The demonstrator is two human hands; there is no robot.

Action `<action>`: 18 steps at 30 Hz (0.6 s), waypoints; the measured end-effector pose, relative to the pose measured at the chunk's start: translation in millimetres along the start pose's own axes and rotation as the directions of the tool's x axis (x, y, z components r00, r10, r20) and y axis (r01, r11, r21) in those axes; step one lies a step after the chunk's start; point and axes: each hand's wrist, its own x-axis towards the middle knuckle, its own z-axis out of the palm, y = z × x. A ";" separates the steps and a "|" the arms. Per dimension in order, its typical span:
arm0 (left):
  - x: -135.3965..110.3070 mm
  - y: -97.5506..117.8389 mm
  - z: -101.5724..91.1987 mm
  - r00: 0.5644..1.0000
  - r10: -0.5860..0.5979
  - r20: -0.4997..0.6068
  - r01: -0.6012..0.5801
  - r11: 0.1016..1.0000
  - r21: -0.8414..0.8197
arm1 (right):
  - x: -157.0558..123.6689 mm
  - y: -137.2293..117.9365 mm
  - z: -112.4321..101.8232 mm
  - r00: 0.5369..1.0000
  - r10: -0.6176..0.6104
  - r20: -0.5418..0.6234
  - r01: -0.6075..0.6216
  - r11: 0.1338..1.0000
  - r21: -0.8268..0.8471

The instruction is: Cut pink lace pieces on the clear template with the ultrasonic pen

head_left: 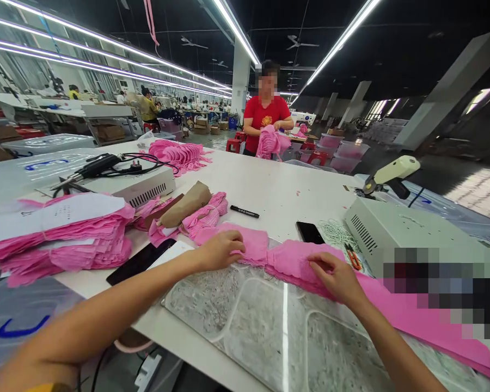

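Observation:
A stack of pink fabric pieces (294, 261) lies across a clear plastic lid (255, 318) on the white table. My left hand (222, 250) is at the left part of the stack, its fingers curled down and closed on the cloth. At the right part, my right hand (338, 275) pinches the fabric between thumb and fingers. A long flat strip of pink fabric (424, 316) runs off to the right beneath my right forearm. Behind my left hand sits a bundle of gathered pink cloth (206, 215) beside a brown roll (187, 204).
Tied pink fabric stacks (65, 234) with paper stand at left. Nearby are a black marker (245, 211), a phone (309, 233), orange-handled snips (353, 257) and white cords (332, 234). Grey boxes (408, 228) flank the table (265, 179). A co-worker in red (268, 117) holds pink cloth opposite.

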 end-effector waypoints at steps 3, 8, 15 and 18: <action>43.5 32.2 29.4 0.996 0.079 0.044 -0.078 0.997 -0.021 | -14.0 6.0 -5.0 0.999 0.020 0.034 -0.019 1.000 -0.008; 89.7 57.3 58.7 0.989 0.105 0.100 -0.104 0.994 -0.013 | -18.0 5.8 -2.4 0.997 0.014 0.072 -0.013 1.000 -0.014; 98.8 48.5 52.1 0.987 0.076 0.145 -0.068 0.996 -0.063 | -20.0 8.5 -1.7 0.997 -0.029 0.066 0.030 0.999 -0.022; 102.2 47.0 48.4 0.991 0.058 0.124 -0.047 0.995 -0.093 | -22.4 2.5 3.9 0.998 -0.048 0.034 0.051 0.996 -0.069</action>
